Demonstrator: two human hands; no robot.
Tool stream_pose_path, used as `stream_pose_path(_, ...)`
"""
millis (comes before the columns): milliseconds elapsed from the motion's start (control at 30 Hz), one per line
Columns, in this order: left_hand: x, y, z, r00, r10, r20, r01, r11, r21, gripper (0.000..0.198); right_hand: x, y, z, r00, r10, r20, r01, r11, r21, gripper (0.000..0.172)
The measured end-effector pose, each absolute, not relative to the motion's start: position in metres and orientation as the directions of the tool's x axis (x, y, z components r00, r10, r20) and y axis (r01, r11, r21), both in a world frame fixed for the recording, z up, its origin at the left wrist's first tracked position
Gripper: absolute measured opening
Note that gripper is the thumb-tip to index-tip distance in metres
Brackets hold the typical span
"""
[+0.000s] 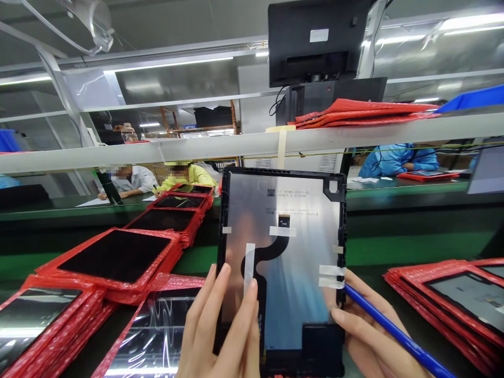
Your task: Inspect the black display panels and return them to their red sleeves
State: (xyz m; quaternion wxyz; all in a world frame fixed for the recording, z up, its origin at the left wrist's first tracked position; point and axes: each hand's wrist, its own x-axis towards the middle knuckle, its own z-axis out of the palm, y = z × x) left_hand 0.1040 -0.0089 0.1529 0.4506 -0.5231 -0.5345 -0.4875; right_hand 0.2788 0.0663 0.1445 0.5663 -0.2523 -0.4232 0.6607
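Note:
A tablet screen panel (299,283) is held upright in front of me, its silvery back with black frame, dark flex cable (271,251) and pale tape strips facing me. My left hand (224,325) lies against its lower left, fingers extended, one fingertip at the tape strip (249,262) beside the cable. Gripping the lower right edge is my right hand (374,325), thumb on the panel's back. A blue pen (397,331) also rests in my right hand, slanting down to the right.
Stacks of dark screens on red bubble-wrap sleeves (118,257) fill the left. Another red stack (464,304) sits at the right. Beyond the green-edged bench (197,256), people work across the way. A shelf rail (220,144) carries red sleeves and a monitor (315,42).

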Motion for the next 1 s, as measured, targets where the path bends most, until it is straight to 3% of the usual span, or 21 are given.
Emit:
stream_pose_path(233, 0.103, -0.008, 0.148, -0.061, 0.157, 0.986, 0.993, -0.088, 0.076, 0.038, 0.277, 0.067, 0.149, -0.224, 0.951, 0.212, -0.533, 0.063, -0.844, 0.035)
stream_pose_path(500, 0.102, -0.010, 0.146, -0.039, 0.211, 0.977, 0.998, -0.030, 0.046, 0.059, 0.285, 0.067, 0.141, -0.276, 0.949, 0.153, -0.548, -0.025, -0.836, 0.037)
stream_pose_path(667, 0.104, -0.012, 0.149, -0.097, 0.187, 0.977, 0.993, -0.043, 0.107, 0.041, 0.286, 0.070, 0.139, -0.298, 0.938, 0.175, -0.550, -0.019, -0.835, 0.036)
stream_pose_path(1000, 0.105, -0.011, 0.160, -0.152, 0.132, 0.980, 0.988, -0.002, 0.154, 0.026, 0.281, 0.061, 0.158, -0.324, 0.913, 0.246, -0.501, 0.055, -0.864, 0.035)
